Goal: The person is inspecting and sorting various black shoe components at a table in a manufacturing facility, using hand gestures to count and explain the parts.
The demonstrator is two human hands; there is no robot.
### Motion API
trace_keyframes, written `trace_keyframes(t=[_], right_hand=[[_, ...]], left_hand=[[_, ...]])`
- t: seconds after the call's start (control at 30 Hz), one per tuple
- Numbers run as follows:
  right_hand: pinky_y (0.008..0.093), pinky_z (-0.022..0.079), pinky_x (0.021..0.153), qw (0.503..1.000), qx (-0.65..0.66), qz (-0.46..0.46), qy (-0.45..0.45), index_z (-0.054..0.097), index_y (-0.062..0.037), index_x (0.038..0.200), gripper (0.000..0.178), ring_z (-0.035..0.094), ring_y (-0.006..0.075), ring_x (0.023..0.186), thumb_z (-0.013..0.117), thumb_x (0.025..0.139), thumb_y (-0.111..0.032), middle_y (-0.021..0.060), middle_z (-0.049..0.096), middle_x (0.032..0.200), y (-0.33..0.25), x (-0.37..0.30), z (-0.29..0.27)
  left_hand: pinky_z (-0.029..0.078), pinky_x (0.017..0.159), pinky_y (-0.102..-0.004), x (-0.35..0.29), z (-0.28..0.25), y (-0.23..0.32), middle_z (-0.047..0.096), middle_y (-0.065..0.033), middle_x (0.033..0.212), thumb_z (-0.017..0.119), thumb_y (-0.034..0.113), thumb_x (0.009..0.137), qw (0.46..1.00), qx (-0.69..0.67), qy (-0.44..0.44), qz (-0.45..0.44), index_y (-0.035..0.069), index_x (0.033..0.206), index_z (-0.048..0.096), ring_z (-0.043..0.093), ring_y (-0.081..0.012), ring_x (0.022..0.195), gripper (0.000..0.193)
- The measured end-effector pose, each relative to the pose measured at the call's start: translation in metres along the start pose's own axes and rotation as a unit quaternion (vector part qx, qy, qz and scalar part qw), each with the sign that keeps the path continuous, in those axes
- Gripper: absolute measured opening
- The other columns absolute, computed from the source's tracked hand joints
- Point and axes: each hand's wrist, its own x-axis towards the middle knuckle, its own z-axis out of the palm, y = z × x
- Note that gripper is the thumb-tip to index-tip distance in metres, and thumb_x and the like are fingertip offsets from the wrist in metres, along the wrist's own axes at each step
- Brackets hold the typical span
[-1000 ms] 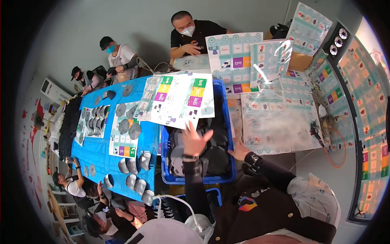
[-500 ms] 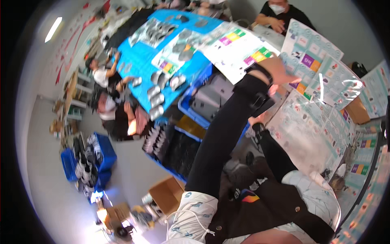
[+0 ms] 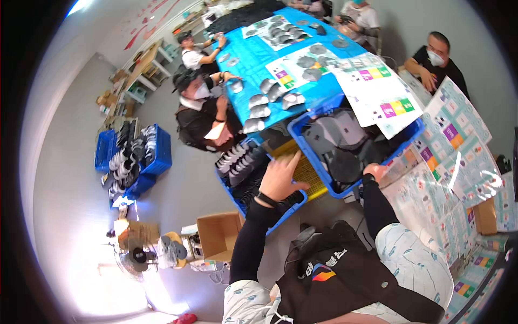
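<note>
My left hand (image 3: 279, 179) is over the near crate, empty, with its index finger and thumb stretched apart. Below it, a blue crate (image 3: 286, 215) holds stacked dark and grey curved pieces (image 3: 243, 164). At the near rim of a second blue crate (image 3: 330, 186), my right hand (image 3: 376, 171) is closed on the edge, its fingers partly hidden. Grey and black flat pieces (image 3: 345, 135) fill that second crate. Between the two crates sits a yellow perforated crate (image 3: 310, 170).
A blue-covered table (image 3: 248, 59) bears curved grey pieces and printed sheets (image 3: 377, 89). Co-workers (image 3: 208, 108) sit around it. More printed sheets (image 3: 426, 189) lie at the right. On the left floor stand blue crates (image 3: 156, 151), a cardboard box (image 3: 218, 232) and a fan (image 3: 137, 256).
My left hand has drawn back from the printed sheets at the right to above the near crate. My right hand now rests at the second crate's rim. The view has shifted.
</note>
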Motion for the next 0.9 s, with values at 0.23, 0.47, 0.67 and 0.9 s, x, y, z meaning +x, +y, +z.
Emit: trace_keyframes(t=[0.23, 0.47, 0.67, 0.9], right_hand=[[0.0544, 0.047, 0.100, 0.999, -0.047, 0.005, -0.028, 0.051, 0.0053, 0.119, 0.037, 0.065, 0.0434, 0.112, 0.053, 0.095, -0.023, 0.0288, 0.067, 0.113, 0.019, 0.036, 0.016], [0.0514, 0.053, 0.095, 0.988, -0.111, -0.039, 0.105, 0.059, 0.0031, 0.114, 0.039, 0.066, 0.0446, 0.111, 0.059, 0.092, -0.029, 0.0283, 0.067, 0.119, 0.055, 0.078, 0.015], [0.0563, 0.052, 0.094, 0.999, 0.024, 0.040, -0.003, 0.042, 0.0055, 0.130, 0.052, 0.066, 0.0489, 0.107, 0.059, 0.093, -0.027, 0.0333, 0.065, 0.115, -0.021, -0.001, -0.042], [0.0563, 0.053, 0.091, 0.999, 0.028, 0.043, 0.002, 0.042, 0.0031, 0.132, 0.055, 0.067, 0.0467, 0.104, 0.061, 0.091, -0.029, 0.0302, 0.068, 0.110, -0.014, 0.004, -0.053]], left_hand=[[0.055, 0.085, -0.0533, -0.352, 0.264, -0.164, 0.072, -0.0216, 0.107, 0.082, 0.046, 0.077, 0.905, -0.050, -0.202, -0.370, 0.010, 0.119, 0.065, 0.068, -0.0427, 0.101, 0.057], [0.057, 0.082, -0.0462, -0.531, 0.362, -0.073, 0.074, -0.0189, 0.104, 0.077, 0.054, 0.081, 0.785, -0.133, -0.370, -0.479, 0.005, 0.104, 0.072, 0.070, -0.0363, 0.097, 0.055], [0.056, 0.076, -0.0437, -0.517, 0.347, -0.045, 0.073, -0.0186, 0.097, 0.073, 0.049, 0.086, 0.773, -0.194, -0.292, -0.528, 0.002, 0.105, 0.069, 0.069, -0.0325, 0.087, 0.051], [0.055, 0.068, -0.0408, -0.458, 0.334, -0.114, 0.072, -0.0182, 0.088, 0.068, 0.043, 0.093, 0.817, -0.191, -0.211, -0.501, -0.001, 0.106, 0.067, 0.068, -0.0282, 0.074, 0.046]])
